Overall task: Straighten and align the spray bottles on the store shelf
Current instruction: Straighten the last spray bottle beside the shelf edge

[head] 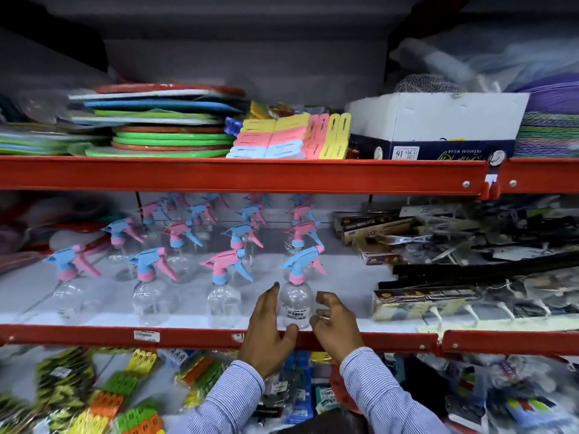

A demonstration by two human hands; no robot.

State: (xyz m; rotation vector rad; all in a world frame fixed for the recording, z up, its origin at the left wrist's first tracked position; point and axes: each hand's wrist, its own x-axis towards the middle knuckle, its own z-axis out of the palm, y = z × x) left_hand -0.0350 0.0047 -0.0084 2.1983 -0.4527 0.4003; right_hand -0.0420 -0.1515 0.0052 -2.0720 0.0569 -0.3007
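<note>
Several clear spray bottles with pink-and-blue trigger heads stand in rows on the white middle shelf (344,277). The front-right bottle (296,303), with a blue head, pink collar and a barcode label, stands upright at the shelf's front edge. My left hand (269,327) is at its left side, fingers spread and close to or touching it. My right hand (335,324) is at its right side, fingers curled, with a small gap. Neither hand clearly grips it. The neighbouring bottle (223,303) with a pink head stands just left of my left hand.
A red shelf rail (188,336) runs along the front edge below the bottles. Boxed and bagged dark goods (438,296) crowd the shelf's right half. Stacked coloured mats (163,126) and a white box (438,120) sit on the upper shelf. Packaged items (109,399) fill the lower shelf.
</note>
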